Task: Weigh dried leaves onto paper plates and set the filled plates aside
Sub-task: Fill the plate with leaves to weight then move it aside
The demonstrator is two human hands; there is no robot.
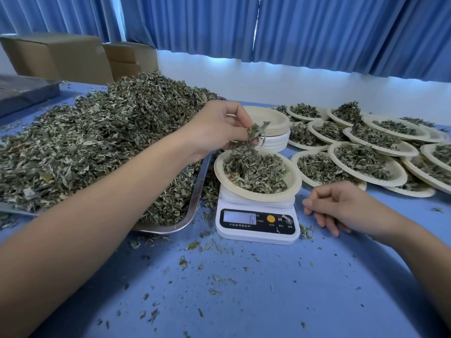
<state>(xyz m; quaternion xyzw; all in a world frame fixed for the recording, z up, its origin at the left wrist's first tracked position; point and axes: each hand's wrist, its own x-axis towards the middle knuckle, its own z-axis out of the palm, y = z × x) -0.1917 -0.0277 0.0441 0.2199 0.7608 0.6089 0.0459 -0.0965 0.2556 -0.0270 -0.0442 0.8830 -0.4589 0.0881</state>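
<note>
**One plate on the scale, a pinch of leaves held above it**

One paper plate (294, 181) sits on a small white scale (256, 230) at centre, w/ a shallow mound of dried leaves (256, 172) in it. The scale's display shows one digit, prob. a 6. Directly above the plate's far-left edge, the left hand (214, 128) has its grip pinched around a pinch of leaves (253, 134), some of them dangling down toward the mound. The right hand (341, 206) rests on the tabletop (244, 289) just beside the scale's right side, fingers loosely curled, grasping nothing.

Left of the scale, a metal tray (195, 198) carries a big heap (97, 142) of the same leaves, spilling over its rim. Behind the scale is a stack of empty plates (273, 140). To the right, many filled plates (366, 157) lie overlapping one another. Crumbs and loose leaves are scattered on the blue tabletop. Cardboard boxes (56, 57) and blue curtains (317, 28) are at the back.

Risks, as a judgement: the leaves are light, so letting the whole pinch go at once could overshoot the target wt. Leaves dropped off-centre may land on the scale body or the tabletop instead of the plate. The right hand is close enough that a nudge to the scale could upset the reading. Sliding this plate among the crowded, overlapping ones could tip leaves out.
</note>
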